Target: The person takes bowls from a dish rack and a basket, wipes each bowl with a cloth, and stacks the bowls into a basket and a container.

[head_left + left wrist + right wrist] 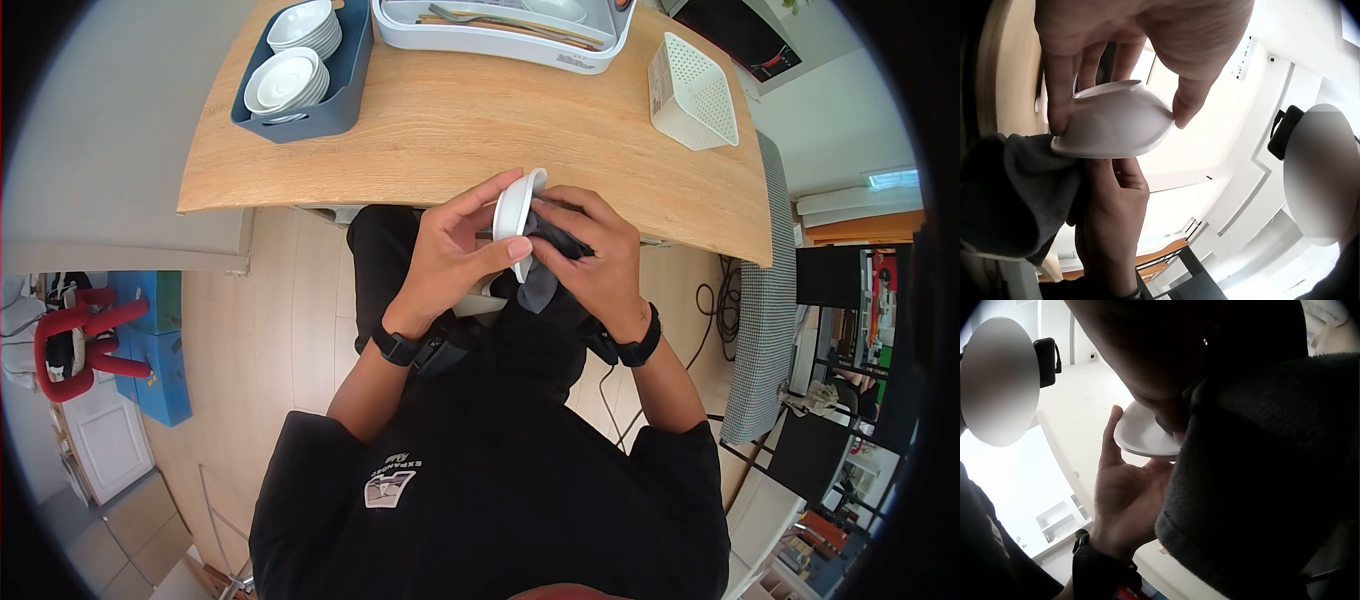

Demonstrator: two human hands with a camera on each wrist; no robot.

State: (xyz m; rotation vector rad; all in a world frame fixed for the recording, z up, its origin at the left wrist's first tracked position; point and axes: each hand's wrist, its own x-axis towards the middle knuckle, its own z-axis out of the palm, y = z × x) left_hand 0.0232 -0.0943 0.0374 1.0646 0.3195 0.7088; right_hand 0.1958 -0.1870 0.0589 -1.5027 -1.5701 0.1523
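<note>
In the head view my left hand grips a small white bowl by its edge, above my lap at the front of the table. The bowl is tipped on its side, its inside facing my right hand. That hand holds a dark grey cloth against the inside of the bowl, and part of the cloth hangs below. From the left wrist, the smooth outside of the bowl shows between thumb and fingers. Soft folds of the cloth fill much of the right wrist view and hide most of the right fingers.
On the wooden table, a blue-grey bin holds stacked white bowls at the left. A white rack with chopsticks and a fork stands at the back. At the right is a white perforated basket.
</note>
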